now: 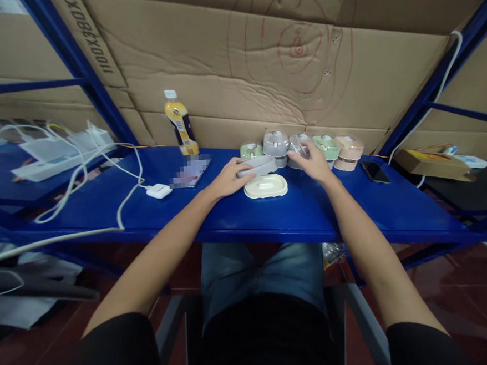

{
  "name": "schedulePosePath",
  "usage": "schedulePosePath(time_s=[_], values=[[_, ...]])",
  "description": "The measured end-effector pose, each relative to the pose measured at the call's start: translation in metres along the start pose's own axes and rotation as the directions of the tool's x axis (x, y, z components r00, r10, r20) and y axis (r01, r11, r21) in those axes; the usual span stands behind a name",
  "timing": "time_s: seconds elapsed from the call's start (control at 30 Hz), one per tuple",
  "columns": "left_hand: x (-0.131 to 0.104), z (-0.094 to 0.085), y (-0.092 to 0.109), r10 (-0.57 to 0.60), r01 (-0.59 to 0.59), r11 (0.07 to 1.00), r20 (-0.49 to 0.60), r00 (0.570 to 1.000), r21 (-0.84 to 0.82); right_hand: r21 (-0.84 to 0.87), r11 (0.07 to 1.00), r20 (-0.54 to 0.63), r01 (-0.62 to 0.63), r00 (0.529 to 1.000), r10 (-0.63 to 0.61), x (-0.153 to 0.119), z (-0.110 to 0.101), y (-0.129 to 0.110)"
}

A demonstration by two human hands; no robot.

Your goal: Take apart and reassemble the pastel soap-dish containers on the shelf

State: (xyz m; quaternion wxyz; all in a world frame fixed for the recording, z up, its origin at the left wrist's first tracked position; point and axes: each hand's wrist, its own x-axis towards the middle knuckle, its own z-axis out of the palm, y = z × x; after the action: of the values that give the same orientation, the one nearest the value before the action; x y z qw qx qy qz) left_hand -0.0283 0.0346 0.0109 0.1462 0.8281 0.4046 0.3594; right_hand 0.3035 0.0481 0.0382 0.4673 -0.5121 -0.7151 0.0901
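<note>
Grey oval piece, just behind cream lid: holds w/ L hand, grip closed. Touches clear-topped tub, behind-right of lid, w/ R hand; can't tell if gripped. Prob best: keep piece level, clear of lid, press tub only lightly.

On the far left of the blue table stands a yellow bottle with white cap, upright. Nearer lie a flat item, its surface partly blurred, and a small white case. White cables run at the left. At the right rests a black phone; farther right, an opened carton. Behind stands a cardboard wall with red rings drawn.
</note>
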Motion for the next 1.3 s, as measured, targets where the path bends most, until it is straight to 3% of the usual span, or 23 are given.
schedulePosePath(time_s=[0.23, 0.4, 0.53, 0.67, 0.93, 1.3], values=[[0.002, 0.000, -0.008, -0.068, 0.067, 0.998, 0.043, 0.997, 0.017, -0.049, 0.997, 0.110, -0.065, 0.991, 0.071, -0.001, -0.001, -0.006], [-0.003, 0.002, 0.005, 0.068, -0.068, 0.998, 0.042, 0.997, 0.005, -0.016, 0.998, 0.174, 0.053, 0.983, -0.050, -0.006, -0.003, -0.015], [-0.009, 0.006, 0.021, 0.170, -0.171, 0.985, 0.069, 0.983, 0.004, 0.040, 0.983, 0.317, 0.178, 0.931, -0.181, -0.012, -0.004, -0.027], [-0.011, 0.014, 0.022, 0.138, -0.135, 0.990, 0.063, 0.988, -0.047, 0.114, 0.961, 0.427, 0.254, 0.860, -0.278, -0.017, 0.002, -0.034], [-0.006, 0.021, 0.021, 0.041, -0.028, 0.992, 0.099, 0.994, -0.127, 0.103, 0.933, 0.490, 0.344, 0.799, -0.349, -0.015, 0.024, -0.040], [0.001, 0.026, 0.010, 0.067, -0.048, 0.981, 0.100, 0.993, -0.187, 0.072, 0.956, 0.529, 0.286, 0.801, -0.280, -0.012, 0.037, -0.032]])
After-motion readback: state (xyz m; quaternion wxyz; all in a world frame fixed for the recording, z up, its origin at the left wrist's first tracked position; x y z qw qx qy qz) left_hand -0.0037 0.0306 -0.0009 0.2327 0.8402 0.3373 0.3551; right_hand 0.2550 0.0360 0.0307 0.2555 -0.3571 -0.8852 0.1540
